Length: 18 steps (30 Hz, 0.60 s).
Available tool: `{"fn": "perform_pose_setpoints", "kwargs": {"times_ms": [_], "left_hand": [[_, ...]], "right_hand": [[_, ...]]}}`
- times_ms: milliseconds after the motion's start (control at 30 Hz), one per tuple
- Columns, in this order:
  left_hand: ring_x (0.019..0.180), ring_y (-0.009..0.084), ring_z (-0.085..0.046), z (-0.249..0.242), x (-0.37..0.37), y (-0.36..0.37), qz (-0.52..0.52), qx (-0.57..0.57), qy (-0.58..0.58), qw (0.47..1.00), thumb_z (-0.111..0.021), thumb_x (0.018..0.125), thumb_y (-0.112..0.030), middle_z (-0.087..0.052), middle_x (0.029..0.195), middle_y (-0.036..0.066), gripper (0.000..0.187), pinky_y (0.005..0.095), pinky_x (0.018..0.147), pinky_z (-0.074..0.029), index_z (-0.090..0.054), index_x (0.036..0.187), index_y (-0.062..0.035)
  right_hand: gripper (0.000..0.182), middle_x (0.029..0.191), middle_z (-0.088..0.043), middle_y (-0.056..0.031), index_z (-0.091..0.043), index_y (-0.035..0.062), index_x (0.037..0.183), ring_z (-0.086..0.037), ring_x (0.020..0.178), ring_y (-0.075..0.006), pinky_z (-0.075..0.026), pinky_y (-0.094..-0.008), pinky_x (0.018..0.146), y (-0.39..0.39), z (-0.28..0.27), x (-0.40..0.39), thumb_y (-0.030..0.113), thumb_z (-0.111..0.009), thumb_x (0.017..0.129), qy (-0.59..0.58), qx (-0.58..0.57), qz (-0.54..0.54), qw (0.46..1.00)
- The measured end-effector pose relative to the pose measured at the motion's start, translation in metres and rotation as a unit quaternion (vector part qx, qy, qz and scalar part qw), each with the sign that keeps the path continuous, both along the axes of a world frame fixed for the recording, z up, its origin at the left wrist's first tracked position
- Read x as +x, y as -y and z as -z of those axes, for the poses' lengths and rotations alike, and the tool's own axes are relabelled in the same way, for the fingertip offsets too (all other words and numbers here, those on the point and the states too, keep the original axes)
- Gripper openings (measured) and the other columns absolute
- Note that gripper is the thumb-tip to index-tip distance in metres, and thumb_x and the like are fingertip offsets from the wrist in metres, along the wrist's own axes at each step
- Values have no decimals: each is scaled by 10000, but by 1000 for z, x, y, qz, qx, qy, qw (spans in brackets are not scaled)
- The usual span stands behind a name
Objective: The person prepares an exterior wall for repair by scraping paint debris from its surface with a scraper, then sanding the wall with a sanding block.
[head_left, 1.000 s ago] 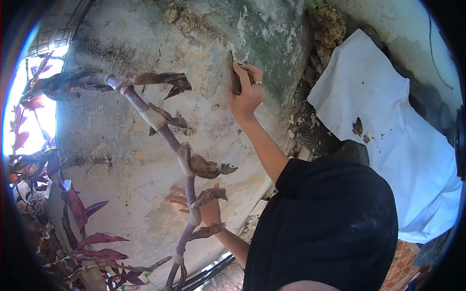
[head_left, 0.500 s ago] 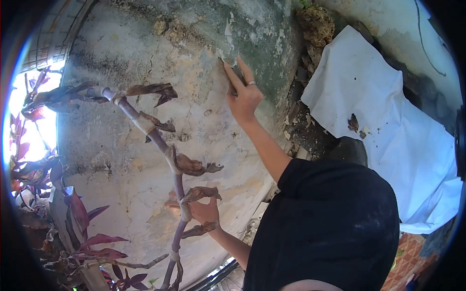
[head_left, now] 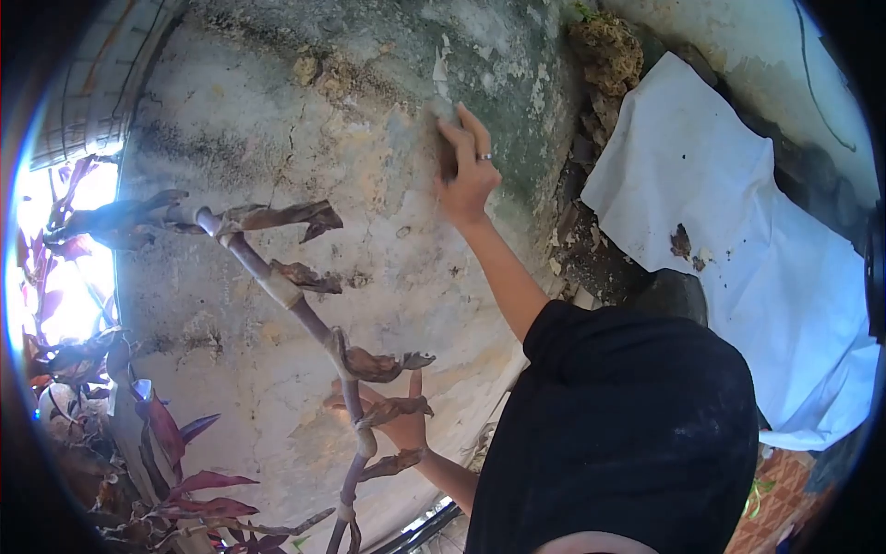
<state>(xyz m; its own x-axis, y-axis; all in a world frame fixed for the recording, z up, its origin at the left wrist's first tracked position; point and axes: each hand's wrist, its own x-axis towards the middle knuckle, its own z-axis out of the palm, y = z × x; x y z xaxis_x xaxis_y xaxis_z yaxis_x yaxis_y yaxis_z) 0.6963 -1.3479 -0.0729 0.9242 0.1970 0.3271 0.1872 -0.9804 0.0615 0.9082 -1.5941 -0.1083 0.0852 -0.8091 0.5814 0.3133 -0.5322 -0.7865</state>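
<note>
My right hand (head_left: 469, 171) presses against the weathered wall (head_left: 305, 277) where green-grey stained plaster meets peeling paint. Its fingers are bent, one wearing a ring, round a small dark flat piece (head_left: 447, 164); the kind is hard to make out. Lower in the head view, my left hand (head_left: 397, 420) lies against the wall with its fingers spread. A jointed plant stem (head_left: 314, 323) with dry curled leaves crosses in front and partly hides it. A loose flake of paint (head_left: 441, 69) hangs just above my right fingertips.
A white sheet (head_left: 701, 194) with scattered debris covers the ground along the wall's base. Broken rubble (head_left: 591, 240) and a crumbly brown clump (head_left: 609, 55) lie beside it. Purple-leaved plants (head_left: 194, 489) grow at the lower left. Brick-patterned tiles (head_left: 771, 494) show at the lower right.
My right hand's fingers have gone from stretched out to more bent against the wall. My left hand stays on the wall. The plant appears slightly lower in the view.
</note>
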Motion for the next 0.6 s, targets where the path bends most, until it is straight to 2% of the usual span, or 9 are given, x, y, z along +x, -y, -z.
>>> {"fn": "perform_pose_setpoints", "kwargs": {"times_ms": [67, 200, 267, 333, 400, 433, 467, 533, 600], "left_hand": [[1344, 362, 49, 1, 2, 0, -8, 19, -2, 1000, -674, 670, -541, 15, 1454, 211, 1121, 621, 1016, -38, 41, 1407, -92], [1339, 364, 86, -2, 3, 7, 2, 17, 3, 1000, -670, 664, -564, 44, 1448, 223, 1115, 624, 1014, -51, 10, 1409, -88], [1334, 366, 111, -1, 4, 5, -7, 22, 0, 1000, -671, 655, -576, 83, 1439, 234, 1107, 626, 1013, -64, -31, 1409, -78], [1331, 367, 125, 2, 4, -1, -23, 32, -11, 999, -672, 649, -584, 111, 1433, 241, 1103, 627, 1012, -73, -59, 1408, -71], [1328, 370, 138, 9, 4, -8, -1, 64, 44, 997, -677, 641, -586, 133, 1427, 245, 1103, 639, 1004, -76, -82, 1405, -58], [1327, 371, 140, 11, 5, -10, -5, 77, 38, 996, -687, 639, -575, 145, 1427, 239, 1102, 644, 1001, -69, -74, 1409, -78], [1327, 371, 140, 10, 5, -8, -3, 77, 35, 996, -687, 639, -575, 145, 1427, 239, 1102, 644, 1001, -69, -74, 1409, -78], [1327, 368, 144, 5, 4, -3, -1, 39, 35, 999, -698, 635, -563, 143, 1428, 237, 1096, 643, 1001, -56, -79, 1412, -99], [1321, 387, 149, 0, 3, 0, 1, 49, 19, 999, -702, 636, -556, 140, 1425, 248, 1117, 642, 1001, -61, -29, 1416, -124]], "right_hand": [[574, 1204, -531, -60, -565, 181, 1122, -616, 916, -244, -519, -297, 665, 7, -11, 8, -74, -595, 609, 98, 112, -9, 989], [483, 1188, -533, -76, -524, 139, 1152, -616, 905, -259, -521, -308, 669, 26, -33, -2, -39, -580, 706, 61, 58, -19, 996], [383, 1181, -531, -91, -532, 102, 1147, -619, 890, -262, -521, -304, 670, 37, -30, -9, 2, -567, 778, -12, 44, -25, 999], [411, 1181, -528, -99, -508, 97, 1173, -615, 873, -268, -523, -307, 628, 52, -11, -9, 2, -562, 777, -2, 30, -2, 1000], [440, 1180, -525, -108, -484, 91, 1200, -610, 857, -273, -525, -311, 586, 65, 9, -10, 2, -557, 775, 5, 14, 22, 1000], [394, 1167, -526, -108, -485, 86, 1202, -609, 868, -268, -544, -327, 619, 69, 17, -12, 40, -545, 815, 107, 232, -164, 953], [351, 1153, -526, -108, -486, 80, 1204, -608, 879, -264, -563, -343, 651, 74, 24, -16, 78, -533, 855, 201, 428, -334, 816], [316, 1115, -523, -113, -478, 42, 1166, -593, 919, -255, -572, -389, 710, 93, 24, -39, 104, -535, 862, 176, 458, -357, 795], [251, 1032, -574, -92, -510, -21, 1086, -590, 915, -210, -571, -377, 693, 109, 31, -53, 100, -536, 868, 166, 575, -421, 682]]}}
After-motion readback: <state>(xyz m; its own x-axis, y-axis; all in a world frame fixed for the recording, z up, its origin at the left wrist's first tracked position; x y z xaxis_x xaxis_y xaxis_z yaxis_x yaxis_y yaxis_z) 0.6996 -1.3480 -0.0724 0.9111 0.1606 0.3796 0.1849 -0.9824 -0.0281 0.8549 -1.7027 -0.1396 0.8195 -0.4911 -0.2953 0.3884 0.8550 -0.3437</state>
